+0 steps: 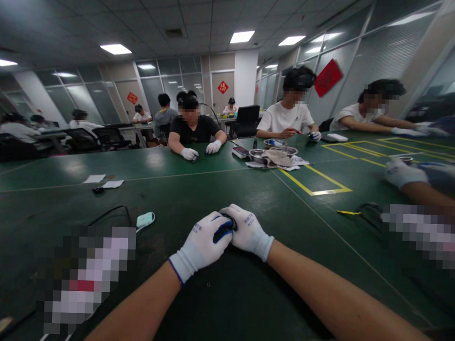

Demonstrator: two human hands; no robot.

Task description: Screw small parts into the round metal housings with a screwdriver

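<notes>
My left hand and my right hand meet over the middle of the green table, both in white gloves with blue palms. Their fingers curl together around a small dark object. Most of it is hidden by the gloves, so its kind cannot be made out. On the table below my left hand lies a tiny dark ring-shaped piece.
Left of my hands are a mint-coloured device with a cable and a blurred-out strip. Metal bowls and a cloth stand farther back. Yellow tape marks the table. Co-workers sit across; a gloved hand reaches in at right.
</notes>
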